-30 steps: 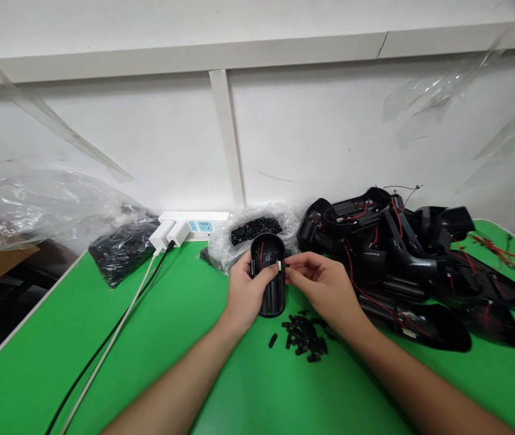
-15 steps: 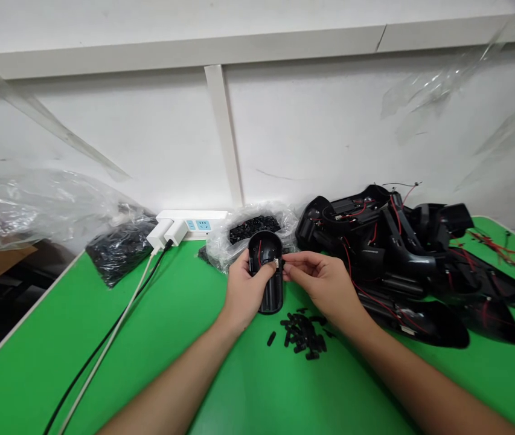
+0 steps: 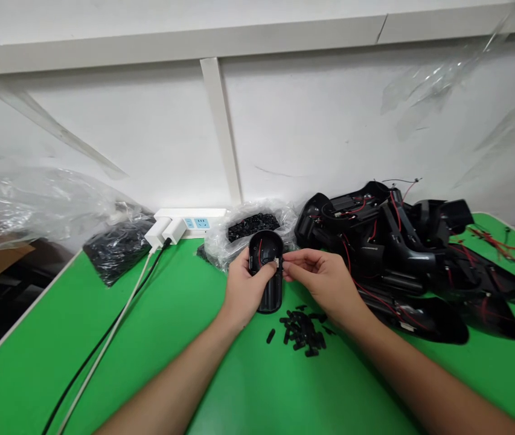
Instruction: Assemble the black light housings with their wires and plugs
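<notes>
My left hand [image 3: 244, 289] is wrapped round a black plastic housing [image 3: 272, 296], its thumb pressed inside the hollow shell. A red wire [image 3: 259, 249] runs in the rounded upper part, and a small white connector [image 3: 277, 263] shows by the thumb tip. At the housing's right edge, my right hand [image 3: 318, 275] has thumb and forefinger pinched together. Whatever lies between those fingertips is too small to make out. Below the housing, a loose pile of small black plastic pieces [image 3: 302, 331] lies on the green table [image 3: 157, 356].
Several black housings with red wires [image 3: 402, 260] are heaped on the right. Behind my hands sits an open clear bag of black pieces [image 3: 252, 226]. A white power strip [image 3: 200, 222] with plugged adapters and cables stands left of it, beside another plastic bag [image 3: 119, 248].
Both hands keep nearly the same hold at the housing. The view has shifted very slightly; nothing has visibly been picked up or let go.
</notes>
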Demonstrator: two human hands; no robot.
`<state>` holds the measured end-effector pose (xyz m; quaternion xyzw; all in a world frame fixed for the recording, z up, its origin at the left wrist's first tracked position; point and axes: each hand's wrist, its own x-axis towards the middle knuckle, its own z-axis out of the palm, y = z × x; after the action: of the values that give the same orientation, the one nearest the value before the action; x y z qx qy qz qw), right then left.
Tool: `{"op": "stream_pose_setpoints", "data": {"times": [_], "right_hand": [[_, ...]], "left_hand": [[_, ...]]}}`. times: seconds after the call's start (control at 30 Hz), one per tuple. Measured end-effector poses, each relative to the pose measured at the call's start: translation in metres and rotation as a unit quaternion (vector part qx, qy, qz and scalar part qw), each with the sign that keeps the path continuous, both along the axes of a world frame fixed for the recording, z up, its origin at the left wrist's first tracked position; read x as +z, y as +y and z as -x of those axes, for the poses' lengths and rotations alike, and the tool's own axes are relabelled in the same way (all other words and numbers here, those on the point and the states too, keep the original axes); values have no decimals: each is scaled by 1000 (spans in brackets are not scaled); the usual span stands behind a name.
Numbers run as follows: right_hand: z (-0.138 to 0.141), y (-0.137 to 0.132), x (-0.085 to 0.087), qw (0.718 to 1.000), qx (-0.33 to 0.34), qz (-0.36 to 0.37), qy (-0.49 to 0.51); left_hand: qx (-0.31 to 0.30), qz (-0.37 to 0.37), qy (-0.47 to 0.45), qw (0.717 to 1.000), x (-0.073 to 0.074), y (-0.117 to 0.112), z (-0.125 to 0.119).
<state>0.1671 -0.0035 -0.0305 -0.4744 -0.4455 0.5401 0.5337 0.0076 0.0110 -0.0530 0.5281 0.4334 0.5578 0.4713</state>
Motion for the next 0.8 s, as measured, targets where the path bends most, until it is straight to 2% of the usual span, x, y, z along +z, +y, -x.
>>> {"op": "stream_pose_setpoints", "data": {"times": [0.13, 0.3, 0.4, 0.47, 0.53, 0.63, 0.7, 0.8], "right_hand": [[-1, -1, 4, 1000, 14, 9, 9], [-2, -4, 5, 997, 65, 11, 38], [-1, -6, 2, 995, 89, -15, 50], [0, -7, -1, 996, 69, -55, 21], [1, -9, -5, 993, 49, -106, -29], [3, -13, -9, 980, 105, -161, -46], [5, -15, -11, 976, 142, -166, -26], [6, -16, -10, 977, 141, -160, -16]], "left_hand": [[-14, 21, -6, 1000, 0, 0, 3], [-77, 115, -101, 985, 8, -4, 9], [-113, 158, -135, 972, 15, -7, 12], [-149, 183, -150, 960, 19, -9, 14], [-176, 193, -163, 951, 21, -11, 14], [-208, 193, -165, 945, 22, -14, 14], [-239, 186, -160, 940, 20, -15, 15], [-293, 175, -169, 925, 17, -15, 18]]}}
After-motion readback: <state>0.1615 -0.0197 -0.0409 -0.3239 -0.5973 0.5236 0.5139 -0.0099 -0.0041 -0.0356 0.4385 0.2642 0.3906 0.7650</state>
